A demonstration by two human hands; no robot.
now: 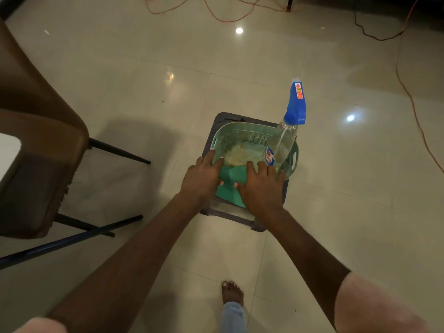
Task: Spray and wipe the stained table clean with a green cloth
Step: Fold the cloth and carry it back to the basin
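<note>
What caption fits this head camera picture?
Both hands press a green cloth beside the spray bottle.

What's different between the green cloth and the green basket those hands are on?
The green cloth is soft, solid and darker green, draped over the near rim; the green basket is rigid, paler and has perforated walls. The cloth lies under both hands, left hand and right hand; the basket sits on a dark stool and holds an upright spray bottle. Both are green.
</note>
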